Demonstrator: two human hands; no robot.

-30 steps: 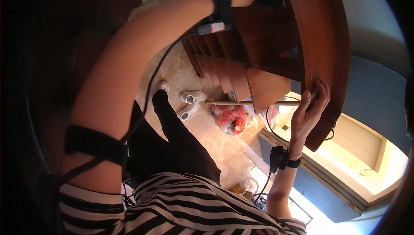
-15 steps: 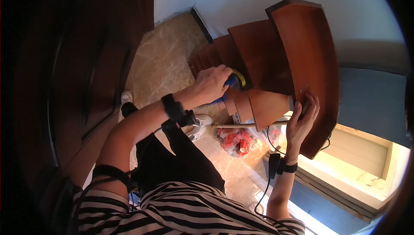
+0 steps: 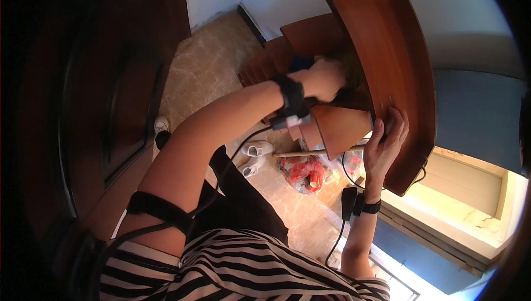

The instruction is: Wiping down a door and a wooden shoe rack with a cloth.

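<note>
In the head view, the wooden rack is located right of centre, beside the pale wall. The left hand is extended among the upper shelves and blurred; its finger opening cannot be told, nor whether the dark blue item beside it is held. The right hand is placed against the top board, partly open, with curved fingers and a spread thumb; no loose item is seen in it.

Knuckles may be struck on a shelf edge if the left hand is moved quickly in the confined gap. The cable may be snagged if the arm is pushed deeper. The rack may be shifted by uneven right-hand pressure, and the wooden stick near the lower shelves could then be dislodged.
</note>
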